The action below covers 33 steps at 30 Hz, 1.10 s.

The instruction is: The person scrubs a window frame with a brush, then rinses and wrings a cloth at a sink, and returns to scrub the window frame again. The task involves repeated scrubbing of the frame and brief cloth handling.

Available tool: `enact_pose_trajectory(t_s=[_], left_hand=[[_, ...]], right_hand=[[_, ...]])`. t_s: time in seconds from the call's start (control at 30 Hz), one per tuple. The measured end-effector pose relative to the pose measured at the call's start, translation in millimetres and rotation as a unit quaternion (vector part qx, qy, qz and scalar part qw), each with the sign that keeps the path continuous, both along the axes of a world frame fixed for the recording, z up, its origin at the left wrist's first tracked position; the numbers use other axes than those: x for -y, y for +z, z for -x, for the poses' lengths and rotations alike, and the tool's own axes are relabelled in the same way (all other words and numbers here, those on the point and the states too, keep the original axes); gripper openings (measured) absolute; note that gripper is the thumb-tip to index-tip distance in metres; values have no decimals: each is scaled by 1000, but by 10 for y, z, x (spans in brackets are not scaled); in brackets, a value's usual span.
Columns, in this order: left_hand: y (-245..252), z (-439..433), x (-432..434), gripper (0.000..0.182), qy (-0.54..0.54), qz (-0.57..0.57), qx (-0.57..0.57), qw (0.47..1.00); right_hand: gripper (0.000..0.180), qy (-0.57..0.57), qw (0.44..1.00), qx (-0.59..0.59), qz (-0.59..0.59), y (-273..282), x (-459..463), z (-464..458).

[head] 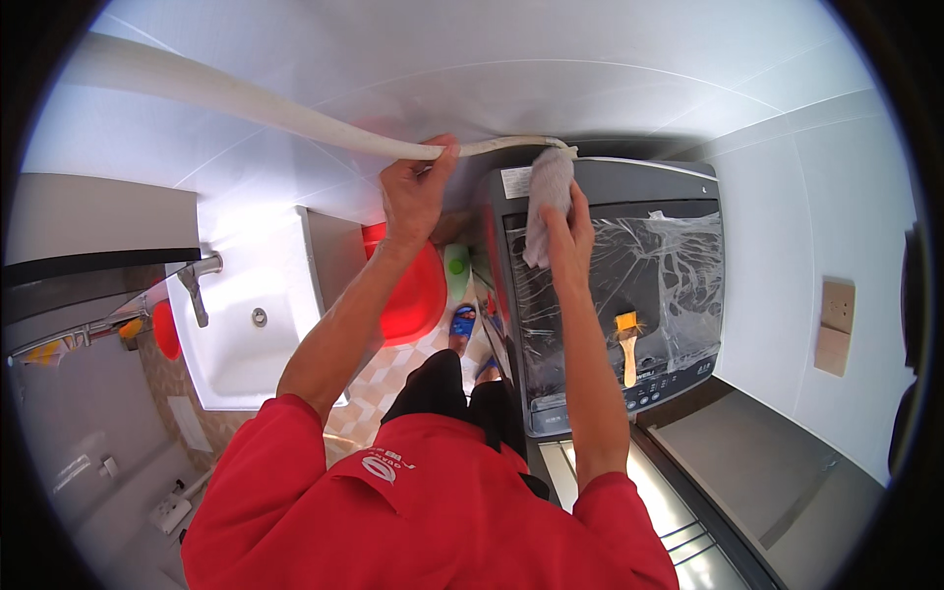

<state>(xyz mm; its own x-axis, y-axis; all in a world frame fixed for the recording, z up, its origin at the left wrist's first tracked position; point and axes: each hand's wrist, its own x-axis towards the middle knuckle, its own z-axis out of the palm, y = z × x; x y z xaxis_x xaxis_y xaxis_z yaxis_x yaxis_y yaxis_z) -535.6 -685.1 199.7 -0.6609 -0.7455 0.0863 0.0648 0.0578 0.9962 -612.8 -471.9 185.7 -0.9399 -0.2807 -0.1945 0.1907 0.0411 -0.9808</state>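
Note:
A whitish hose [317,122] runs from the upper left along the wall to the back of a dark top-loading washing machine [627,181]. My left hand [417,192] pinches this hose between thumb and fingers, left of the machine. Over the machine's back left corner, my right hand [571,232] grips a folded greyish cloth [549,199]. The cloth's far end reaches the hose end; whether they touch is hard to tell. Wrinkled clear plastic film [686,273] covers much of the lid. A wooden-handled brush [628,343] with yellow bristles lies on the lid's front part.
At left is a white washbasin [243,369] with a metal faucet [195,284]. A red plastic basin [413,295] and a pale green bottle [457,273] stand between washbasin and machine. A wall socket [835,324] is on the right. Below the machine's front right is a grey panel [737,450].

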Motion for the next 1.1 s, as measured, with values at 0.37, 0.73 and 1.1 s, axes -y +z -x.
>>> enact_pose_trajectory(t_s=[0.37, 0.73, 1.1], left_hand=[[34, -47, 59, 31, -14, -6, 19, 1000], [85, -5, -22, 33, -34, -1, 30, 999], [49, -13, 123, 46, -50, -19, 24, 998]], right_hand=[[63, 118, 989, -81, 41, 364, 685, -153], [64, -27, 999, -1, -28, -360, 679, 213], [68, 68, 948, 208, 231, 285, -24, -155]])
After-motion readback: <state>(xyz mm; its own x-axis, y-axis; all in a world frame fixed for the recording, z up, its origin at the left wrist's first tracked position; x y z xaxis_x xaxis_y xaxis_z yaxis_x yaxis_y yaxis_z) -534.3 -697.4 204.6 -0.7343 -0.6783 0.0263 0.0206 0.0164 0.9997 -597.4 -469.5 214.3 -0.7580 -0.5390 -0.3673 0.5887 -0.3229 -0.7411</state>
